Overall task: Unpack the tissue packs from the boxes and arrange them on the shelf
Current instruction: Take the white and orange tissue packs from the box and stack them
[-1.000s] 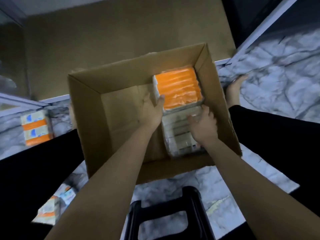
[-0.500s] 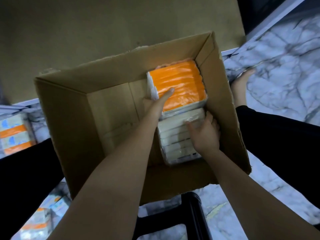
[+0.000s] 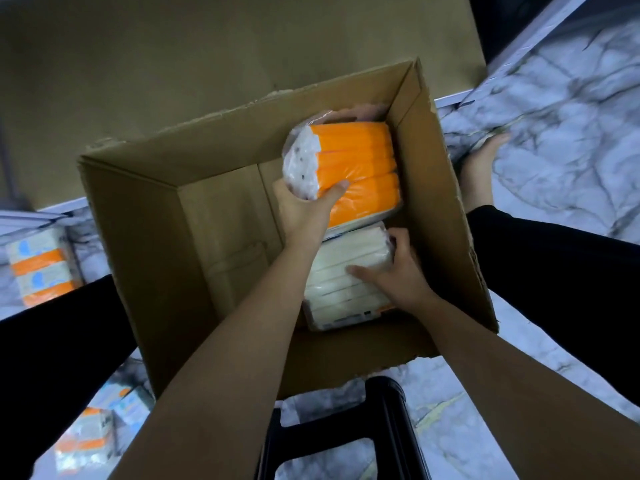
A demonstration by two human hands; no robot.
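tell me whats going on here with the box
A person is unpacking tissue packs from an open cardboard box. The left hand grips the near end of an orange pack, tilted up inside the box. The right hand rests on a white pack lying in the box. More packs sit at the left.

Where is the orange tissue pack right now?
The orange tissue pack is in the box's far right corner, gripped by the left hand, just beyond the white pack.

Marble-patterned floor point(image 3: 561, 140), open cardboard box point(image 3: 145, 244) resting on it, black stool point(image 3: 381, 427), possibly tissue packs point(image 3: 41, 268) at left
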